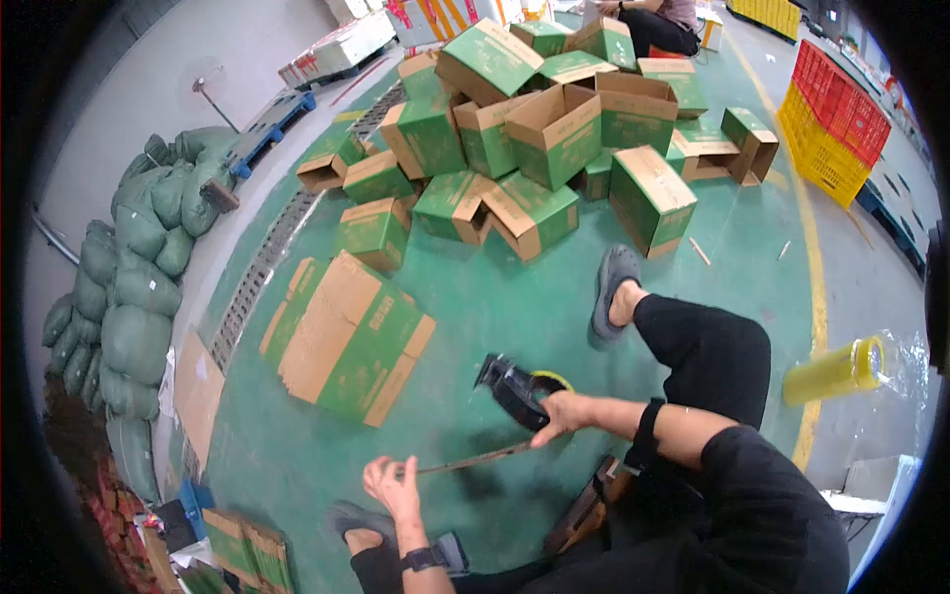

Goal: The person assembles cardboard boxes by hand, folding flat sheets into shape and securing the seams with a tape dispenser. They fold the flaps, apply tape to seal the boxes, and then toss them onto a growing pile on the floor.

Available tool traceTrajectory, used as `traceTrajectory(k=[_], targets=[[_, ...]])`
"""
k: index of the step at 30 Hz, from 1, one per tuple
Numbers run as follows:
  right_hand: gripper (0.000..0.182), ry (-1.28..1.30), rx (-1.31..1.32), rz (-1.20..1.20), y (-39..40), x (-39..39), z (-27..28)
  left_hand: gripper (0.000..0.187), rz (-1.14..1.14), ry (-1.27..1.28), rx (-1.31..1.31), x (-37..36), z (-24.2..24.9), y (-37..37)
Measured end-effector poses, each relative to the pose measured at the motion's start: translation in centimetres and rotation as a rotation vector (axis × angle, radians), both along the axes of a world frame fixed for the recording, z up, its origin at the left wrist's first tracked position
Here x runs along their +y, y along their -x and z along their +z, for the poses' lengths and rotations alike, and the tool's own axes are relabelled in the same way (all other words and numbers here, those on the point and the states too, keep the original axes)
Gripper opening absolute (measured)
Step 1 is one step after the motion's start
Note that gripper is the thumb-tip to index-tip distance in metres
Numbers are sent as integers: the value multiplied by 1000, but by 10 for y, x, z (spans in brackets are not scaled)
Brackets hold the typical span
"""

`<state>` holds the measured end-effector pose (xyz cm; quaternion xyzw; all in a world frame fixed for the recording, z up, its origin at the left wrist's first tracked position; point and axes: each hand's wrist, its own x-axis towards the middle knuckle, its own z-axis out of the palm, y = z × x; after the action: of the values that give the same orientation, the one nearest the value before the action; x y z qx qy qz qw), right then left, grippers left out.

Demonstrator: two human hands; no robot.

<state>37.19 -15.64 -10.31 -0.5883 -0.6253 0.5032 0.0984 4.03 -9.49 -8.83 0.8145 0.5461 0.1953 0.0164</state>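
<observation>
My right hand point(564, 414) is wrapped round a black tape dispenser point(517, 389) with a yellow ring on its far side. A thin brown strip point(475, 460) stretches between my hands. One end is pinched in the fingertips of my left hand point(394, 485); the other end meets my right hand near the dispenser. Beyond them, a flattened green and brown carton point(356, 337) lies on the floor, touched by neither hand.
Many green and brown cartons point(554, 129) are heaped on the green floor ahead. Green sacks point(139, 327) line the left wall. A yellow roll point(831, 371), stacked crates point(831, 129) and my feet are at the right and centre. A seated person point(663, 25) is at the back.
</observation>
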Motion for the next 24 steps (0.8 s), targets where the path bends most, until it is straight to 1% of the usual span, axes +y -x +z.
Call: traceTrajectory(k=[1, 2, 3, 4, 5, 7, 8, 10, 11, 13, 14, 15, 17, 18, 19, 21, 22, 23, 24], targets=[[93, 17, 62, -36, -4, 4, -17, 31, 354, -52, 18, 0, -12, 15], [99, 172, -35, -9, -8, 14, -3, 31, 412, 168, -378, 1, -35, 23], [100, 156, -91, 5, -10, 22, -13, 32, 473, 361, -783, -2, -56, 24], [102, 50, -7, -72, -12, 26, -33, 32, 492, 393, -1031, -12, -62, 18], [89, -48, -67, -109, -11, 26, 2, 33, 494, 412, -1287, -20, -64, 7], [67, -190, -385, 60, -8, 36, 5, 32, 484, 435, -1394, -30, -49, -5], [67, -191, -370, 88, -6, 35, 1, 33, 480, 439, -1368, -33, -51, -2], [49, -560, -460, 326, 1, 29, -2, 33, 485, 488, -1298, -39, -46, 4], [49, -565, -444, 331, 9, 29, -4, 33, 495, 477, -1287, -45, -42, 10], [43, -409, -395, 161, 18, 39, 3, 32, 502, 589, -1214, -46, -29, 9], [41, -472, -346, -68, 27, 44, 6, 33, 377, 566, -1143, -50, -20, 5], [40, -519, -289, -180, 37, 56, 5, 33, 399, 576, -1134, -44, -7, -1], [41, -650, -231, -123, 55, 81, 10, 37, 238, 701, -635, -20, 16, -1], [40, -771, -251, -89, 65, 91, 4, 40, 342, 728, -443, 3, 17, 3], [40, -784, -247, -52, 75, 101, 1, 42, 424, 743, -254, 30, 13, 7], [42, -890, -178, -37, 90, 115, -1, 45, 503, 918, 142, 63, -34, 20], [42, -974, -115, -71, 92, 119, 0, 45, 497, 937, 139, 63, -34, 7], [41, -1055, -50, -104, 93, 121, -1, 47, 513, 860, 194, 58, -35, -7], [41, -1033, -49, -94, 95, 118, -2, 50, 537, 786, 249, 50, -38, -17]])
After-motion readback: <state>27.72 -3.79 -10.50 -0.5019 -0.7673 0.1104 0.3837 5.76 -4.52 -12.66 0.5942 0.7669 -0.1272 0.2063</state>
